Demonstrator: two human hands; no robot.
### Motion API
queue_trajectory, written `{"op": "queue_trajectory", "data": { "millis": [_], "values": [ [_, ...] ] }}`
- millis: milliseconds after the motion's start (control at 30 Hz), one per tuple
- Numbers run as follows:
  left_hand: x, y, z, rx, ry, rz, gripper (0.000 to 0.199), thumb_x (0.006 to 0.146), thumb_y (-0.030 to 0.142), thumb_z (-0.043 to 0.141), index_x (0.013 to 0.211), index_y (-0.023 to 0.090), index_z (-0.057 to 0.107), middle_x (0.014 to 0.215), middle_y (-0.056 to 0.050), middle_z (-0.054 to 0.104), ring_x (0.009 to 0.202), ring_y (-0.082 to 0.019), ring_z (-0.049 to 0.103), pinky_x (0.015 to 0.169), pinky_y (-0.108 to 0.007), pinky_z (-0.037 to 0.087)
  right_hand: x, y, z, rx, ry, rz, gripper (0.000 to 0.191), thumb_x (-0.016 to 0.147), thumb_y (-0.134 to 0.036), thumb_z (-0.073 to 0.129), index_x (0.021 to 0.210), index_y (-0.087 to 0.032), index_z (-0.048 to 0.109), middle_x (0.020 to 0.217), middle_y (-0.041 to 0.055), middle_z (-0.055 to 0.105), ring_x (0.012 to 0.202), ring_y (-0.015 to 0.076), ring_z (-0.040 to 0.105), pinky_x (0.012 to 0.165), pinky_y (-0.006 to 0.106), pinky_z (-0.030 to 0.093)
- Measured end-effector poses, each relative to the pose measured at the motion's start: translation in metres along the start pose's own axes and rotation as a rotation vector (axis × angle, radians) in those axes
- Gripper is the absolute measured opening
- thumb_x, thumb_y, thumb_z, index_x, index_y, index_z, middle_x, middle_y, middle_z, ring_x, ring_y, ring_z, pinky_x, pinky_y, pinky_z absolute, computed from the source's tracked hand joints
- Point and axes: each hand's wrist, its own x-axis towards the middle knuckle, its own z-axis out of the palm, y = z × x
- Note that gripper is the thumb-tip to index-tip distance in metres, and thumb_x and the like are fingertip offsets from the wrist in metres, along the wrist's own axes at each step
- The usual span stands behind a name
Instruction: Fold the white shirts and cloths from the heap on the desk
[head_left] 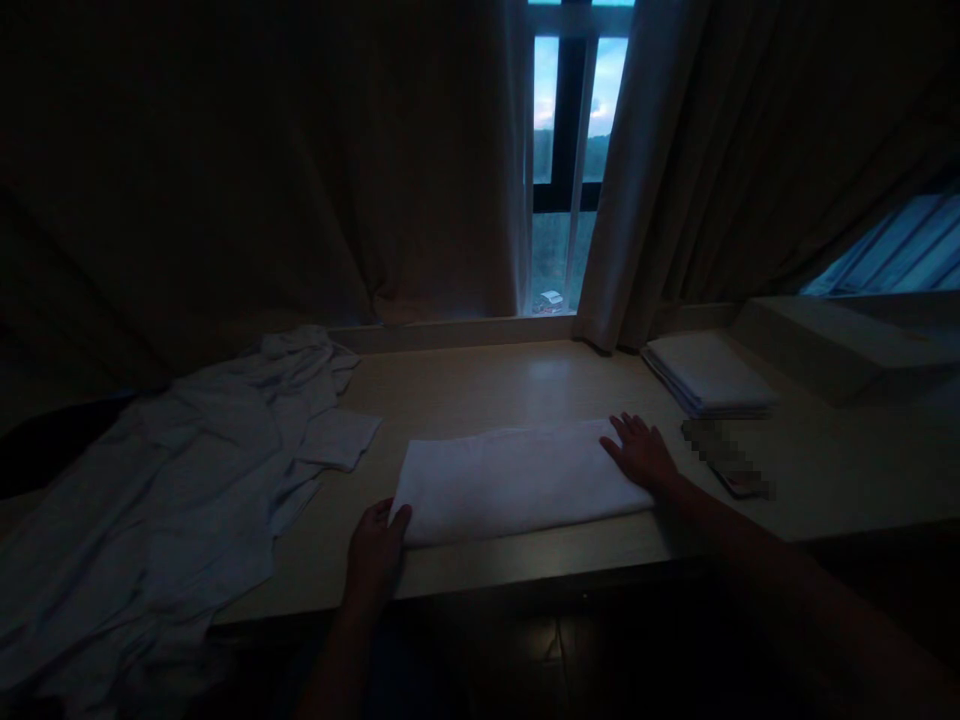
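Observation:
A white cloth (517,482), folded into a long flat strip, lies on the wooden tabletop in front of me. At its near left corner is my left hand (373,550), thumb over the edge and fingers curled beside it, holding the corner. My right hand (640,455) rests flat on the cloth's right end with fingers spread. To the left, a heap of loose, crumpled white cloth (202,470) spreads over the table and hangs past its front edge. The room is dim, so fine detail of the fingers is hard to make out.
A stack of folded white cloths (709,370) sits at the back right. Nearer lies a dark, partly pixelated flat object (724,460). A pale box-like block (847,345) stands far right. Brown curtains (442,170) flank a narrow window (566,160) behind the table (465,385).

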Motion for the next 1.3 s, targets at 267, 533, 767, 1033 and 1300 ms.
{"op": "queue_trajectory", "data": {
  "millis": [267,533,767,1033,1300],
  "values": [
    [0.003,-0.002,0.005,0.030,0.050,0.006,0.049,0.074,0.047,0.057,0.111,0.014,0.058,0.102,-0.012,0.068,0.092,-0.023,0.064,0.083,-0.036,0.049,-0.002,-0.001,-0.003,0.007,0.010,-0.006,0.072,0.091,-0.068,0.017,0.147,-0.024,0.029,0.155,0.0081,0.026,0.142,0.0296,0.018,0.113,0.052,0.013],
    [-0.011,0.000,-0.002,0.139,0.337,0.125,0.051,0.082,0.043,0.047,0.126,0.016,0.047,0.113,-0.013,0.062,0.104,-0.026,0.058,0.093,-0.042,0.045,0.000,0.000,0.000,0.007,-0.002,0.003,0.073,0.091,-0.068,0.017,0.148,-0.024,0.029,0.155,0.0083,0.025,0.142,0.0296,0.017,0.112,0.053,0.012],
    [-0.039,0.009,0.027,0.589,0.007,0.772,0.057,0.088,0.046,0.041,0.138,0.021,0.043,0.151,-0.011,0.035,0.143,-0.028,0.022,0.116,-0.049,0.016,0.000,0.000,0.000,-0.003,-0.013,0.010,0.073,0.091,-0.068,0.017,0.148,-0.024,0.029,0.155,0.0083,0.025,0.143,0.0297,0.016,0.112,0.053,0.012],
    [-0.036,-0.002,0.044,0.792,-0.028,0.618,0.072,0.083,0.063,0.040,0.145,0.028,0.034,0.157,-0.014,0.021,0.143,-0.036,0.016,0.109,-0.060,0.018,0.000,-0.001,-0.002,-0.003,-0.027,0.016,0.073,0.091,-0.068,0.017,0.148,-0.024,0.028,0.156,0.0082,0.023,0.143,0.0303,0.015,0.113,0.054,0.012],
    [-0.016,0.025,0.047,0.843,-0.032,0.622,0.076,0.080,0.068,0.038,0.135,0.016,0.049,0.145,-0.023,0.039,0.135,-0.039,0.033,0.109,-0.060,0.016,0.000,-0.003,-0.003,0.005,-0.018,0.017,0.073,0.091,-0.068,0.017,0.148,-0.024,0.028,0.155,0.0080,0.024,0.143,0.0289,0.015,0.113,0.052,0.011]
  ]
}}
